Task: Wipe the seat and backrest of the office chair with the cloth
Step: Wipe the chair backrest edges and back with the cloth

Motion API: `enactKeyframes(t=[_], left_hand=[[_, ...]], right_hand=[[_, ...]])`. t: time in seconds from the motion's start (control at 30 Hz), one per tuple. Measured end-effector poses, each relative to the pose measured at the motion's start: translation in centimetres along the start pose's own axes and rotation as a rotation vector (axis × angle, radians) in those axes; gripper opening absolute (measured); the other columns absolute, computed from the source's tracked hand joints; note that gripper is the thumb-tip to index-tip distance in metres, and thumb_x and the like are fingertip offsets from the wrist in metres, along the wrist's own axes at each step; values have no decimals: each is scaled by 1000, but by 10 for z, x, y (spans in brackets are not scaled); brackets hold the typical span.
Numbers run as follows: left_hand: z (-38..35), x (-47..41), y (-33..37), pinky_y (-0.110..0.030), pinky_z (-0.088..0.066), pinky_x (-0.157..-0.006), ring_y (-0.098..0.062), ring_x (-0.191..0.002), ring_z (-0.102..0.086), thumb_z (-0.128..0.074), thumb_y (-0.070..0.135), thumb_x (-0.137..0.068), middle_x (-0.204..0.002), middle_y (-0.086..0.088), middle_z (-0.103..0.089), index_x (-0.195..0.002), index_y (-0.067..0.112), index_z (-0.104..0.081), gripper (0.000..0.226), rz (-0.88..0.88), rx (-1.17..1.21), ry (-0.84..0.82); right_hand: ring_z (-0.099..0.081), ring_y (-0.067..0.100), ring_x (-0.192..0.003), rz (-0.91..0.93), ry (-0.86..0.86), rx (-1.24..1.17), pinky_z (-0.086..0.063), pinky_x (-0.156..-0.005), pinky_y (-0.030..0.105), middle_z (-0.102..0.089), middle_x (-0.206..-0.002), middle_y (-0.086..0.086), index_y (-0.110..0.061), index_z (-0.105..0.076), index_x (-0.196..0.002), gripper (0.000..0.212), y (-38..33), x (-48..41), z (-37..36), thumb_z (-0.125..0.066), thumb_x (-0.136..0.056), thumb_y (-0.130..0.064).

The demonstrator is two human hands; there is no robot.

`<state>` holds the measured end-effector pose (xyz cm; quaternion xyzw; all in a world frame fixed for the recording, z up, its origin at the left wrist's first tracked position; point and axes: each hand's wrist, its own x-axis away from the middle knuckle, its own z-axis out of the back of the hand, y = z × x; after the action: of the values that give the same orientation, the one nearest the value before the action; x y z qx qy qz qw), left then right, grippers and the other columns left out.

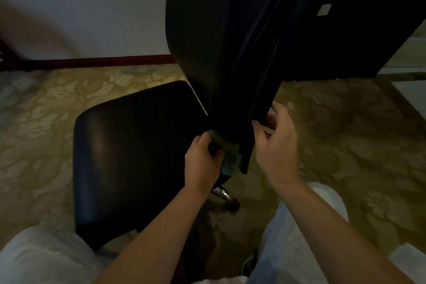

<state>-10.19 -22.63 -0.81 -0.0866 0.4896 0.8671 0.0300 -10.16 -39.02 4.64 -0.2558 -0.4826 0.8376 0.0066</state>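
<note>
Black office chair (214, 90), viewed from above. Backrest (219, 41) upright at centre, narrowing toward its bottom end. Seat (129, 145) left of backrest, flat, dull sheen on the surface. Green cloth (228, 154) bunched and pressed against bottom left of backrest, at the junction with the seat. Left hand (202, 163) gripping cloth, fingers curled tight round it. Right hand (276, 145) on bottom right edge of backrest: thumb on near face, fingers wrapped behind the edge in a narrow pinch, fingertips mostly hidden. Hands apart, bottom end of backrest between them. Below backrest: chrome leg (221, 191) with black caster (234, 205) just beside it, on patterned olive carpet (345, 145). Left of backrest, farther off: pale wall with dark wood baseboard (103, 61). Right of backrest: dark cabinet (357, 30); touching or apart, cannot tell. Below backrest, nearest the camera: pale trouser legs (299, 226), one on either side.
</note>
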Motion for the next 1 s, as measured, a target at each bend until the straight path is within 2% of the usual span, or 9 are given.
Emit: enactKeyframes(t=[0.1,0.2,0.33,0.47,0.63,0.77,0.9,1.0], left_hand=[[-1,3,-13,-7,-46,-69,-7,-88,-60,-68,14,-92,-96,13,-57,-99,30,-60,20,91,-94,-70],[3,9,-13,-13,-51,-75,-4,-90,-60,-68,17,-93,-99,12,-58,-101,29,-62,15,60,-84,-59],[11,18,5,-6,-47,-74,7,-90,-58,-72,15,-91,-95,16,-58,-96,31,-60,21,-23,11,24],[10,7,13,-17,-53,-78,-2,-93,-62,-71,20,-92,-101,7,-65,-103,18,-66,12,-24,60,105],[4,1,13,-21,-56,-80,-2,-96,-62,-70,17,-94,-103,6,-64,-102,23,-62,13,-34,98,108],[-7,2,3,-24,-56,-82,-7,-99,-62,-67,15,-95,-105,4,-62,-106,18,-63,12,-24,139,119],[-17,3,-3,-8,-43,-72,1,-87,-56,-66,11,-95,-97,7,-56,-100,13,-61,7,-25,58,157],[-23,2,-11,-9,-44,-74,0,-87,-54,-65,13,-95,-99,7,-54,-102,11,-62,8,-1,13,124]], right_hand=[[-59,12,-110,2,1,-15,-57,-85,31,-58,-120,2,-15,-47,-140,44,1,1,0,-60,-98,-18],[-58,12,-112,-5,6,-27,-57,-87,30,-55,-122,2,-14,-46,-141,45,2,4,-1,-60,-98,-17],[-57,11,-111,-23,48,-18,-55,-88,25,-55,-121,2,-14,-47,-140,45,1,6,-6,-61,-97,-17],[-59,9,-106,-103,56,-4,-56,-87,35,-58,-116,-1,-17,-54,-129,36,5,8,-11,-65,-95,-23],[-59,6,-103,-163,56,-9,-52,-85,22,-60,-113,-2,-20,-57,-121,28,5,8,-13,-65,-95,-22],[-60,7,-102,-163,37,8,-51,-82,18,-61,-112,-1,-20,-57,-121,27,6,6,-13,-64,-95,-22],[-58,5,-102,-150,39,13,-48,-80,11,-60,-111,-1,-16,-58,-122,27,7,8,-14,-63,-96,-20],[-58,4,-100,-148,47,1,-45,-77,7,-61,-110,0,-14,-59,-121,25,6,8,-14,-63,-96,-18]])
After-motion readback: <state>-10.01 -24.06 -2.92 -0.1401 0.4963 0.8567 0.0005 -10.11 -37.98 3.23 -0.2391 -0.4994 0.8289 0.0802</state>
